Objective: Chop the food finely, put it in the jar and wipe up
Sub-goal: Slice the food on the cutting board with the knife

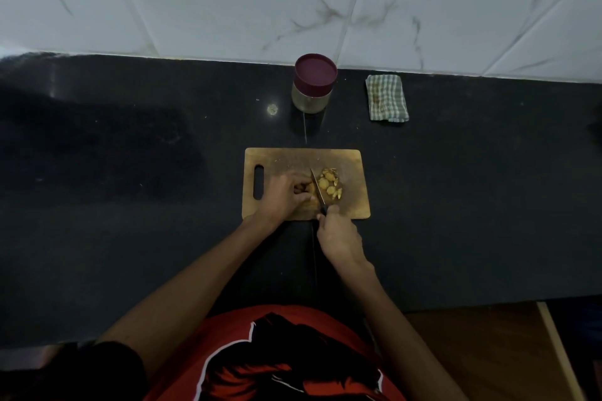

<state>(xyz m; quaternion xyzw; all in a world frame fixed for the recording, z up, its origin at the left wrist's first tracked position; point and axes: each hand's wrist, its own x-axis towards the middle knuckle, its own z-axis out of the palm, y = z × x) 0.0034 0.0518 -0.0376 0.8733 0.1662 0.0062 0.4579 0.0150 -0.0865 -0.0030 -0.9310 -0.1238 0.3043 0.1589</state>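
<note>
Now right hand [338, 238] gripping knife [317, 187], slices [329, 186] alongside

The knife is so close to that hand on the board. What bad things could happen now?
The left hand holds the uncut piece right beside the knife blade, so a slip could nick its fingers. The yellow slices are piled loosely on the cutting board and might scatter onto the dark counter. The jar has its lid on, so it needs opening first.

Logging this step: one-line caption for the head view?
Left hand steadies food while right hand slices with knife on cutting board.
</note>
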